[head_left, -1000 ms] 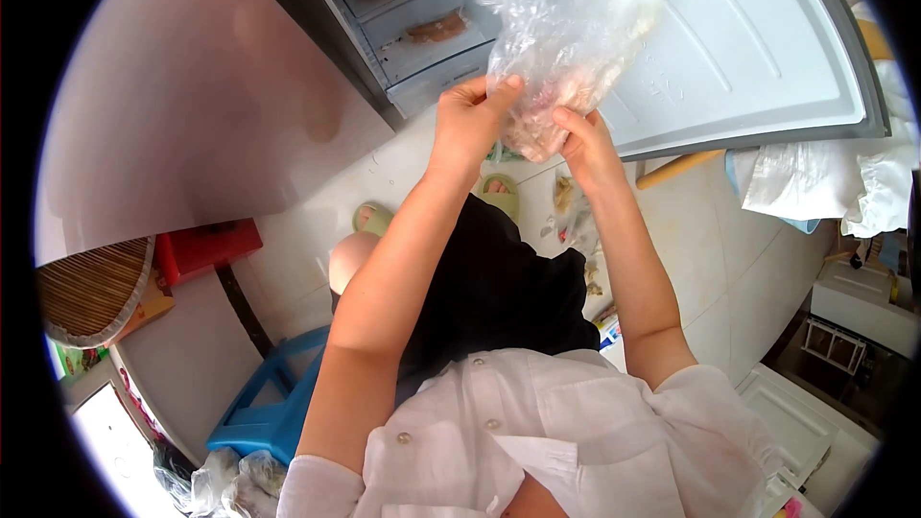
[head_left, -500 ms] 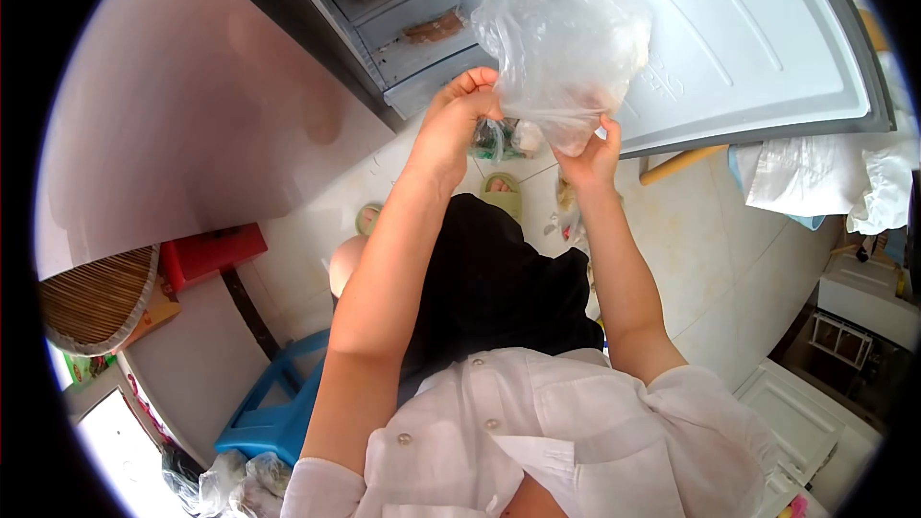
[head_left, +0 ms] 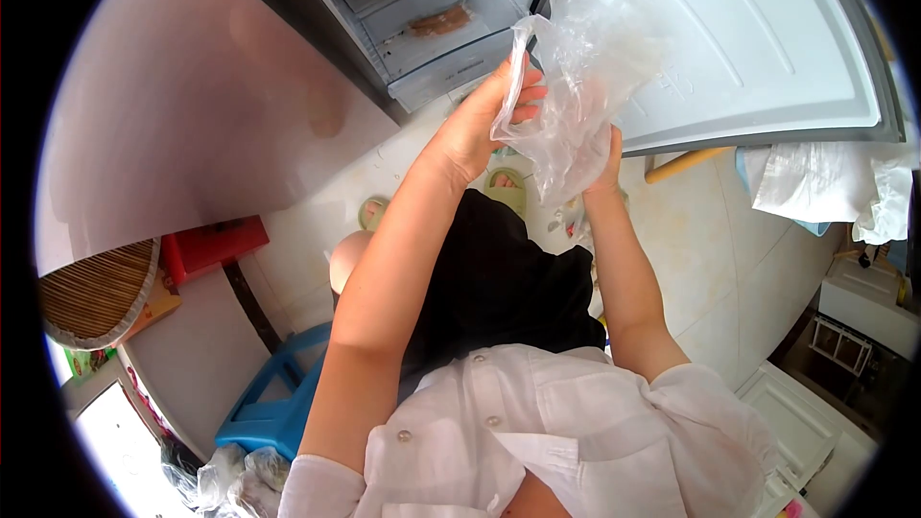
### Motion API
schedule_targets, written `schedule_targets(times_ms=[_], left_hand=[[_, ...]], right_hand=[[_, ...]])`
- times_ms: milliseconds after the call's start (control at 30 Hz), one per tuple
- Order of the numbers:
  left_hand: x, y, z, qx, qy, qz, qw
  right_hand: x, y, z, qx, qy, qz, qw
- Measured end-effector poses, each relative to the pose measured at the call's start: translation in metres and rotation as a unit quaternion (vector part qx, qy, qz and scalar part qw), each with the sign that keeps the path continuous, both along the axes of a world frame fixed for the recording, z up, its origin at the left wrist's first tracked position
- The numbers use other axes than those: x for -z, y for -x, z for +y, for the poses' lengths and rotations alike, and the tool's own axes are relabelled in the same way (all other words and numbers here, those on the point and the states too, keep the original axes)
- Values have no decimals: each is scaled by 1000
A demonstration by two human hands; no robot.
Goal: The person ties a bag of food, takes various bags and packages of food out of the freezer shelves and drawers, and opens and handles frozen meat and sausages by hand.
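A clear, crumpled plastic bag (head_left: 590, 67) hangs between my two hands in front of the open fridge door. My left hand (head_left: 484, 120) holds the bag's left edge; a fold of plastic runs across the thumb side, and the fingers show apart beyond it. On the other side, my right hand (head_left: 606, 165) grips the lower right part of the bag, most of its fingers hidden behind the plastic. I cannot make out anything inside the bag.
An open fridge drawer (head_left: 446, 77) holds a brownish packet (head_left: 441, 21). The fridge door (head_left: 729, 38) stands wide at the right. A blue stool (head_left: 273, 403) is at the lower left, near a red box (head_left: 216, 249). White cloths (head_left: 815, 177) hang at the right.
The bag's left edge has been pulled apart into a loose fold, and its lower end hangs further down. My left hand has moved right and its fingers have spread.
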State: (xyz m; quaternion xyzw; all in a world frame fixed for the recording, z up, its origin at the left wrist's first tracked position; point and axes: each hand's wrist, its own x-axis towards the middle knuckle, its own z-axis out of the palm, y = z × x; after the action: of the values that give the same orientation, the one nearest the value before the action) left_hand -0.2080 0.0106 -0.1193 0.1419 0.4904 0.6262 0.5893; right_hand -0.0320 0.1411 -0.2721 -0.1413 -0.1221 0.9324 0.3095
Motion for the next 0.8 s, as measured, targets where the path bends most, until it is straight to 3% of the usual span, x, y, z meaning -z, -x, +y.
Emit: schedule_targets(times_ms=[100,200,333,433,500,600,667,733,800], left_hand=[[-2,-1,-3,36,-26,-35,998],[14,-4,8,131,28,178,975],[14,-19,9,72,54,321,943],[27,-19,11,47,11,225,973],[24,-14,7,52,22,171,984],[9,-7,-2,12,-58,112,992],[4,-5,-5,10,-96,62,993],[2,-3,-8,6,-137,23,990],[-7,-2,-12,4,-134,33,990]], right_hand=[[-2,0,-2,-1,-12,-9,1000],[-23,7,-12,23,-68,-16,997],[-16,18,-12,17,-120,-32,992],[-2,25,-5,0,-146,-43,988],[-2,25,-5,0,-116,-46,992],[-9,23,-3,17,-3,-41,999],[-10,21,0,22,-44,-69,996],[-4,20,4,8,-75,-21,997],[28,9,14,-25,-95,104,990]])
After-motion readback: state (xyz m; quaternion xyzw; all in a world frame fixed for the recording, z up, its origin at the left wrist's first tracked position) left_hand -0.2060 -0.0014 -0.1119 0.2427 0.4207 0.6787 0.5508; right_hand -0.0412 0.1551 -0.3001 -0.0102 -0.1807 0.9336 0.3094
